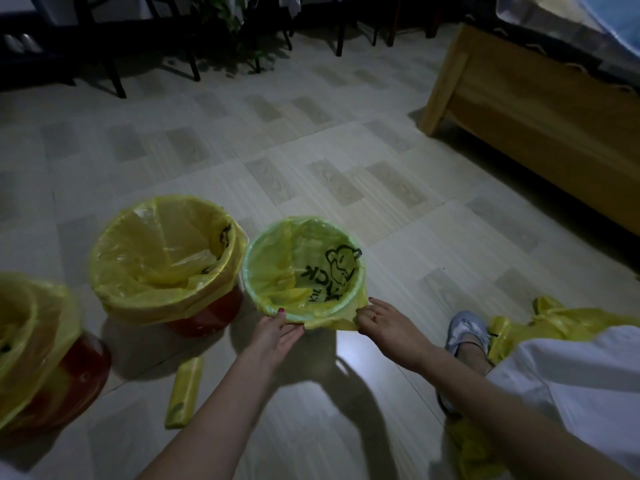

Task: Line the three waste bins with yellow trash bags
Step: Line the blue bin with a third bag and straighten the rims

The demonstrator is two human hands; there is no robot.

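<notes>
Three bins stand on the tiled floor. A small pale green bin [250, 271] in the middle holds a yellow bag [298, 271] with a black print, folded over its rim. My left hand [277, 336] and my right hand [384, 322] both pinch the bag's edge at the near rim. To its left stands a red bin [211, 315] wrapped in a yellow bag [162, 251]. Another red bin [76, 372] with a yellow bag [31, 323] sits at the far left edge.
A roll of yellow bags [183, 393] lies on the floor near my left forearm. Loose yellow bags [554, 322] lie by my foot in a grey shoe [465, 329] at right. A wooden bed frame [533, 133] stands at right; dark chair legs [117, 74] line the back.
</notes>
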